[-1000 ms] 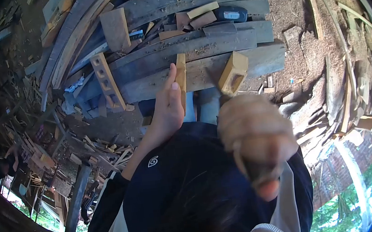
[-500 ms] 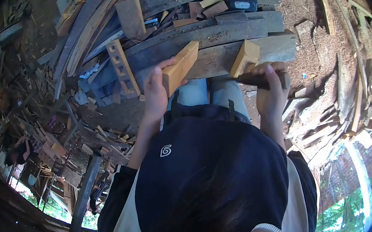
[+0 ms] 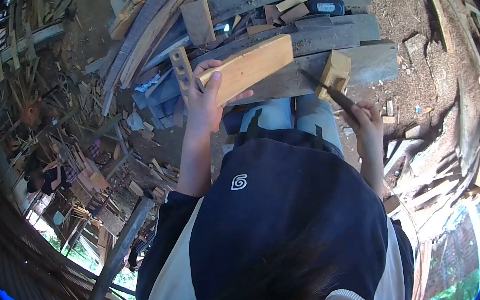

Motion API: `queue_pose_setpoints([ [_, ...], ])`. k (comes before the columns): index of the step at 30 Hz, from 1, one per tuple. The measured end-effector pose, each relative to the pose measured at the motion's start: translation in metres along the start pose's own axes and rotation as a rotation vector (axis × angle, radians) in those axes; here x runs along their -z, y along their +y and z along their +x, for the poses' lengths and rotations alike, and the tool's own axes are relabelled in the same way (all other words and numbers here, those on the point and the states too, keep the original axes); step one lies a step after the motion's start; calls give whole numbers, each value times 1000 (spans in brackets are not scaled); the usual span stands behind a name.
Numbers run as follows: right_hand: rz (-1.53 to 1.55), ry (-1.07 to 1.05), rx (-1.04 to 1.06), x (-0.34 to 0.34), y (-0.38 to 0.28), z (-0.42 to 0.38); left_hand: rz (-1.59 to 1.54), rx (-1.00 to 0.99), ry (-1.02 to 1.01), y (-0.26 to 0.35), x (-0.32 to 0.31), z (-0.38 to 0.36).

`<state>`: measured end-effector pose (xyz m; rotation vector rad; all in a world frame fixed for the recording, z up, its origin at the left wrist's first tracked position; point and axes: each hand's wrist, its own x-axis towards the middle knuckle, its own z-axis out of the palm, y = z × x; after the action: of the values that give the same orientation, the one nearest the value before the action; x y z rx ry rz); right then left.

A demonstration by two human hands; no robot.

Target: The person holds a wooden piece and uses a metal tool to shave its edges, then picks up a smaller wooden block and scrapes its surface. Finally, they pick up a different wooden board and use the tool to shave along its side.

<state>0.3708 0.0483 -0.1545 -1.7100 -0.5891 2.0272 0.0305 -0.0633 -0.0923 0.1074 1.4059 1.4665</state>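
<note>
My left hand grips a smooth, pale wooden block by its left end, thumb on the face and fingers around the edges. The block slants up to the right over the grey planks. In my right hand is a narrow-bladed tool with a dark wooden handle, its thin dark blade pointing up and left. That blade overlaps a shorter wooden block with a recess in it, standing on the front plank. Left of my left hand leans a wooden strip with square holes, partly hidden by the hand.
Weathered grey planks form the bench before my knees. Offcuts, a flat board and a dark object with a white label lie on it. Sawdust and scrap wood cover the right. At far left is another person.
The long block has turned to show its broad face and swung flatter. My right hand has dropped lower, and the tool now points up-left instead of sideways. The camera view has shifted.
</note>
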Motion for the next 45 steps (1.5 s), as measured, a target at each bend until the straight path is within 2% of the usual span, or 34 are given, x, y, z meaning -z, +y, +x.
queue_pose_setpoints([
  [1, -74, -39, -92, 4, -2, -1, 7, -14, -8, 5, -5, -2],
  [2, -66, -45, -80, 5, -4, 0, 24, -51, -17, 8, -9, -5],
  [5, -457, -213, -270, 7, -2, 3, 35, -127, -32, 20, -26, -15],
  [8, -601, -247, -359, -2, 6, 12, 83, -240, -43, 32, -48, -29],
  [13, -839, -268, -334, 3, 36, 32, 189, -424, -73, 47, -65, -54],
  [16, -879, -396, -280, 11, 47, 41, 176, -475, -136, 58, -73, -72],
  [19, -862, -362, -244, 8, 43, 32, 159, -570, -181, 64, -79, -86],
  [21, -831, -352, -240, 5, 37, 26, 472, -808, -126, 68, -79, -93],
  [24, -806, -306, -207, 4, 27, 18, 501, -883, -206, 69, -78, -103],
  [28, -766, -283, -100, 11, 22, 14, 452, -952, -199, 56, -79, -109],
  [30, -755, -262, -63, 19, 20, 12, 486, -1117, -244, 49, -77, -105],
  [31, -717, -254, -66, 20, 16, 6, 477, -1120, -251, 49, -78, -104],
  [33, -679, -237, -65, 21, 10, -2, 778, -1278, -196, 51, -76, -103],
  [34, -644, -230, -66, 23, 9, -6, 770, -1281, -202, 49, -74, -102],
  [37, -607, -198, -64, 31, 8, -11, 485, -1174, 85, 42, -70, -98],
  [38, -608, -186, -59, 33, 8, -11, 482, -1169, 81, 46, -68, -95],
  [40, -609, -161, -54, 36, 9, -16, -8, -694, 99, 56, -64, -87],
  [42, -615, -141, -50, 39, 12, -17, 10, -616, 125, 62, -74, -79],
  [45, -584, -119, -50, 46, 18, -18, 63, -349, 150, 56, -49, -34],
])
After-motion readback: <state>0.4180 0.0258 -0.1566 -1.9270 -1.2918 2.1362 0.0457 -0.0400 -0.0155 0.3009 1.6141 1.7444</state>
